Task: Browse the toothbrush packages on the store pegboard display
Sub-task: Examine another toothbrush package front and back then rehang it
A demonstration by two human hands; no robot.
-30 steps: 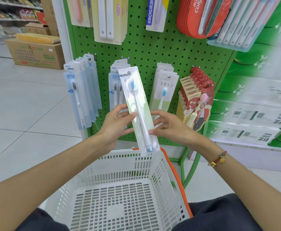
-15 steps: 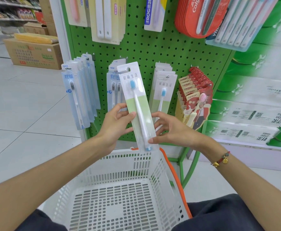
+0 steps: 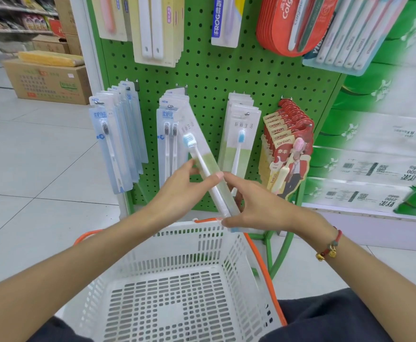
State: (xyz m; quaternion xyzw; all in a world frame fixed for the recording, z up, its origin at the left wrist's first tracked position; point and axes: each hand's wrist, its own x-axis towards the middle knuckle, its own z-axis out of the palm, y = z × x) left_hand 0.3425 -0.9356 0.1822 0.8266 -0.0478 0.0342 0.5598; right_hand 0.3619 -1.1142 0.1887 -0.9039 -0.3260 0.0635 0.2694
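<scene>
A clear toothbrush package (image 3: 197, 141) with a blue-headed white brush and a green card sits between both hands, turned edge-on and leaning left at the top. My left hand (image 3: 182, 191) grips its middle, thumb across the front. My right hand (image 3: 256, 206) pinches its lower end just above the basket rim. Behind it, the green pegboard (image 3: 217, 77) carries hanging rows: pale blue packs (image 3: 118, 141), a twin-brush pack (image 3: 168, 134), matching green-card packs (image 3: 240, 141) and red canban packs (image 3: 288, 144).
A white plastic basket (image 3: 177, 287) with orange handles sits on my lap below the hands. Larger toothbrush packs hang on the upper pegboard, among them a red Colgate pack (image 3: 288, 25). Green tissue packs (image 3: 374, 156) are stacked right. A cardboard box (image 3: 49, 80) stands on the tiled floor at left.
The package has turned from facing me flat to nearly edge-on, its top leaning left. My right hand slid to the package's lower end.
</scene>
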